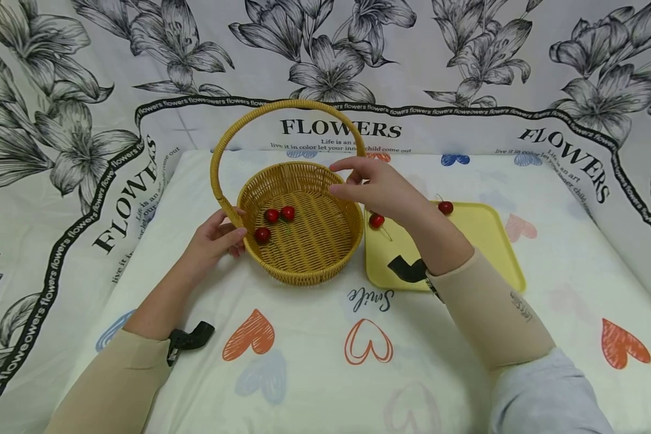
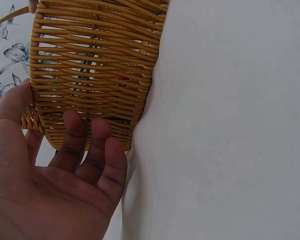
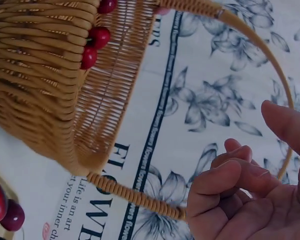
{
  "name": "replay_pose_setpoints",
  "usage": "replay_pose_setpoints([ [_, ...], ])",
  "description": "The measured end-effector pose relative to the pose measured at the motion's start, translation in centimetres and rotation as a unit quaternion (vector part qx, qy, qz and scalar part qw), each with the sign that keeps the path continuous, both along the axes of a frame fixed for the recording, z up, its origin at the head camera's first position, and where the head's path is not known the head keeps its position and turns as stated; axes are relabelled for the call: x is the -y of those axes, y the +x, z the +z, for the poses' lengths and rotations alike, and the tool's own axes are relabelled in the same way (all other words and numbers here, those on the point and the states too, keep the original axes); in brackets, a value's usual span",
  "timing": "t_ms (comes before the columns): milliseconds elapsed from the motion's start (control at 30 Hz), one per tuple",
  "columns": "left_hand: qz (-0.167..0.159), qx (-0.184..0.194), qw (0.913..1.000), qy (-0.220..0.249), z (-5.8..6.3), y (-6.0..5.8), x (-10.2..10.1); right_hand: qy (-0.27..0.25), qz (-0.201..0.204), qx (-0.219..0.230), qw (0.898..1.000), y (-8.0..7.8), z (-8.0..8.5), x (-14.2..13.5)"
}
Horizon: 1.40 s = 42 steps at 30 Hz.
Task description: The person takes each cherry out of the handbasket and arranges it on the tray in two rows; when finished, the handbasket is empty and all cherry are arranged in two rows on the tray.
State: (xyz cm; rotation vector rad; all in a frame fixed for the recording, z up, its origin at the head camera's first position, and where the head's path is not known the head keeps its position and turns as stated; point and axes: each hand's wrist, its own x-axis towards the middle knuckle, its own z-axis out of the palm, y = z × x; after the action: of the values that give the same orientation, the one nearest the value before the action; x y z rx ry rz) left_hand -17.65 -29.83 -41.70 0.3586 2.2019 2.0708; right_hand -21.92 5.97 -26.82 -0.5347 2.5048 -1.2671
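Note:
A round yellow-brown wicker basket (image 1: 307,276) with a tall arched handle (image 1: 282,105) stands on the cloth. Three red cherries (image 1: 271,216) lie inside, toward its left side. My left hand (image 1: 213,240) grips the basket at its left rim, by the handle's base; in the left wrist view, the fingertips (image 2: 99,130) rest along the woven outer wall. My right hand (image 1: 382,190) hovers over the right rim near the other handle base, thumb and forefinger apart, holding nothing. In the right wrist view, its other fingers (image 3: 230,180) are loosely bent.
Right of the basket lies a yellow tray (image 1: 480,241), partly hidden under the right forearm. One cherry (image 1: 377,220) sits at its left edge, another cherry (image 1: 445,208) at its back edge. A flower-printed cloth (image 1: 325,66) hangs behind the heart-printed table cloth (image 1: 314,386).

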Motion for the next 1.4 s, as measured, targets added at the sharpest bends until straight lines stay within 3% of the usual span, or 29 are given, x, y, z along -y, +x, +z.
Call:
replay_pose_setpoints([
  [300, 0.004, 0.009, 0.9999, -0.003, 0.0, 0.1, 0.2, 0.056, 0.026, 0.013, 0.998, -2.9, -0.1, 5.4],
  [433, 0.006, 0.008, 0.9999, -0.005, 0.0, 0.0, 0.2, 0.067, 0.052, 0.017, 0.996, -4.6, -1.4, 7.3],
  [567, 0.008, 0.004, 0.9999, -0.011, 0.0, 0.0, 0.2, 0.088, 0.064, 0.054, 0.993, -6.2, -2.9, 9.0],
  [733, 0.011, 0.004, 0.9998, -0.015, 0.1, 0.1, 0.1, 0.164, 0.075, 0.065, 0.981, -7.8, -4.6, 11.2],
  [900, 0.016, 0.006, 0.9996, -0.020, 0.1, 0.1, 0.0, 0.235, 0.108, 0.048, 0.965, -8.1, -5.9, 12.9],
  [1033, 0.015, 0.010, 0.9994, -0.029, 0.3, -0.1, -0.2, 0.277, 0.099, 0.046, 0.955, -7.9, -6.3, 13.4],
  [1400, 0.022, 0.016, 0.9987, -0.042, 0.3, 0.2, 0.1, 0.305, 0.091, 0.054, 0.946, -7.8, -6.5, 13.8],
])
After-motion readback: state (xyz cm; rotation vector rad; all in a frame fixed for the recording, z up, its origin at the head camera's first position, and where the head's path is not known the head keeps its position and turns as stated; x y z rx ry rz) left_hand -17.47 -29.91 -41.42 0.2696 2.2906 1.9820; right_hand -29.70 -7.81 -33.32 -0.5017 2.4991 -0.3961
